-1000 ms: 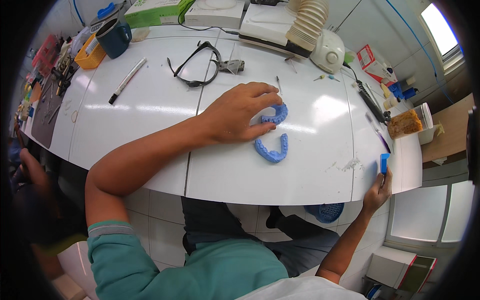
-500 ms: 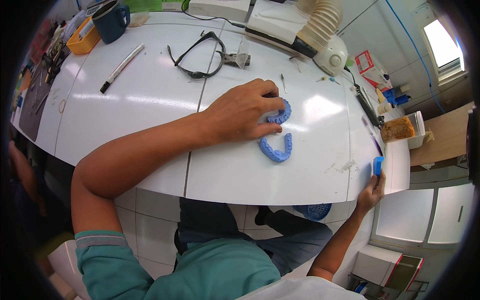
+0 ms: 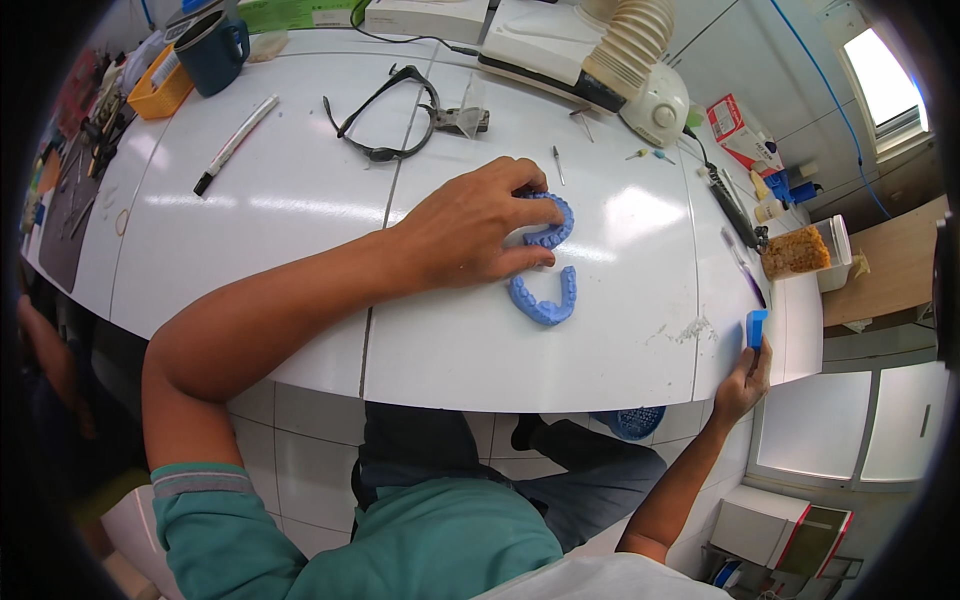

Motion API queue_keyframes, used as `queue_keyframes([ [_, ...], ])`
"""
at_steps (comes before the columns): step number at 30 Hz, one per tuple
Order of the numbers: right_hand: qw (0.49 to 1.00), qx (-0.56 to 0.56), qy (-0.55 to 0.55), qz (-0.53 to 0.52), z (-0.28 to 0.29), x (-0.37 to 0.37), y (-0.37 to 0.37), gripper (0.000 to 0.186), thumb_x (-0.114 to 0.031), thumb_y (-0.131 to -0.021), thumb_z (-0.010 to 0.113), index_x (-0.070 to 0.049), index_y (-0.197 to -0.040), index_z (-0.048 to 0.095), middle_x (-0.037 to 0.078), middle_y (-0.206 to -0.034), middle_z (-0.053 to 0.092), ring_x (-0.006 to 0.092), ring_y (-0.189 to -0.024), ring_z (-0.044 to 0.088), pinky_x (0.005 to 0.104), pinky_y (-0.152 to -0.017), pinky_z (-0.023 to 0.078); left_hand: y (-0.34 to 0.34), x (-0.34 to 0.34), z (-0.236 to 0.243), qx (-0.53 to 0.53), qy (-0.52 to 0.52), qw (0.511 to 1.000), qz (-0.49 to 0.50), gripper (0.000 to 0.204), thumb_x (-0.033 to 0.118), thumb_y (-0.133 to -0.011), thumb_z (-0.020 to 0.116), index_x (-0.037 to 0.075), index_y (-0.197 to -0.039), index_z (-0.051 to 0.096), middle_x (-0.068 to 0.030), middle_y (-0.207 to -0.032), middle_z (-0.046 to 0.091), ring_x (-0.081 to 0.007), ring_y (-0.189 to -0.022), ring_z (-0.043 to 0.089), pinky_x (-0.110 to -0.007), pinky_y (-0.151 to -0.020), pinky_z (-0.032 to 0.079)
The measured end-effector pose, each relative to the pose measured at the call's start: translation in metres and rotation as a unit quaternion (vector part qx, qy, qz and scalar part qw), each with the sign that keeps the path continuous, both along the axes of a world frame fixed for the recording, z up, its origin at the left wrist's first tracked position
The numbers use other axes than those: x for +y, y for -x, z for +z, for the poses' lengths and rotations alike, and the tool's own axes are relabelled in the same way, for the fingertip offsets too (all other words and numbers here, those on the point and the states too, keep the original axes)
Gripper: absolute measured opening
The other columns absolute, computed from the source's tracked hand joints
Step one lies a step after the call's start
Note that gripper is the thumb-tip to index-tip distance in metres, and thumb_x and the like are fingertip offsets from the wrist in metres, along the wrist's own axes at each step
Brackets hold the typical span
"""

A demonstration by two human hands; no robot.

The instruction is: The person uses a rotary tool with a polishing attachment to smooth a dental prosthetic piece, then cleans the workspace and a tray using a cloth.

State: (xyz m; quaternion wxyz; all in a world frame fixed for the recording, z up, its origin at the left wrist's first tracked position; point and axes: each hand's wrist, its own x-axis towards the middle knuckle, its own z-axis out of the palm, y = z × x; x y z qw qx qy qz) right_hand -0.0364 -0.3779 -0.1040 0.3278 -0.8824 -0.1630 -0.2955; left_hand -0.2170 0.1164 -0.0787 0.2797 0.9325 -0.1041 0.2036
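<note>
My left hand [image 3: 485, 225] reaches across the white table with its fingers curled over a blue horseshoe-shaped dental model [image 3: 552, 232]. The index finger lies across this arch, and the thumb rests by its near end; part of the model is hidden under the fingers. A second blue dental model [image 3: 545, 309] lies just nearer to me, its open end facing away. At the table's right edge, my right hand [image 3: 742, 388] is closed around a small bright-blue block-like object [image 3: 756, 328] with a dark lower part. Its exact kind I cannot make out.
Black-framed eyewear [image 3: 385, 153], a marker [image 3: 236, 145] and a thin metal bur [image 3: 559, 166] lie farther back. Behind stands a white machine with a ribbed hose [image 3: 632, 45]. To the right are a handpiece [image 3: 732, 205] and a clear jar [image 3: 797, 254]. A mug [image 3: 212, 55] stands far left.
The view has shifted slightly, so the table things sit a little farther left. Slightly more of the far dental model shows under my left fingers. My right hand keeps its hold.
</note>
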Motion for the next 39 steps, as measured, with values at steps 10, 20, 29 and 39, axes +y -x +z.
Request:
queue_keyframes([
  [10,1.000,0.000,0.009,-0.002,0.004,0.004,0.004,0.034,0.001,-0.108,0.059,0.002,-0.139,0.073,0.016,-0.122,0.081,0.0227,-0.104,0.075,0.0373,-0.095,0.059,0.002,-0.002,0.004,0.013,0.002,1.000,0.002,0.044,0.036,-0.096,0.088,0.013,-0.132,0.081,-0.0186,-0.136,0.069,-0.0335,-0.126,0.068,-0.041,-0.106,0.059],
  [20,1.000,-0.011,0.004,0.004,0.002,0.001,0.000,0.034,0.001,-0.108,0.059,0.003,-0.139,0.073,0.017,-0.121,0.082,0.0247,-0.103,0.076,0.0380,-0.094,0.059,0.000,-0.003,0.004,0.019,0.003,1.000,0.001,0.043,0.036,-0.096,0.088,0.016,-0.133,0.081,-0.0177,-0.135,0.068,-0.0331,-0.127,0.067,-0.041,-0.106,0.059],
  [29,1.000,-0.013,0.004,0.009,0.002,0.007,0.003,0.034,0.001,-0.108,0.059,0.002,-0.140,0.073,0.016,-0.123,0.082,0.0245,-0.104,0.077,0.0370,-0.094,0.060,0.005,-0.001,0.001,0.016,0.007,1.000,0.007,0.045,0.038,-0.096,0.088,0.017,-0.136,0.080,-0.0183,-0.135,0.068,-0.0343,-0.127,0.067,-0.042,-0.107,0.058],
  [39,0.998,-0.020,0.025,0.058,0.025,0.022,0.012,0.042,0.008,-0.102,0.057,-0.001,-0.138,0.075,0.019,-0.133,0.081,0.0341,-0.124,0.076,0.0458,-0.113,0.055,0.003,-0.004,0.013,0.039,0.025,0.999,0.009,0.050,0.022,-0.090,0.093,0.012,-0.137,0.079,-0.0198,-0.145,0.063,-0.0368,-0.129,0.069,-0.044,-0.109,0.058],
])
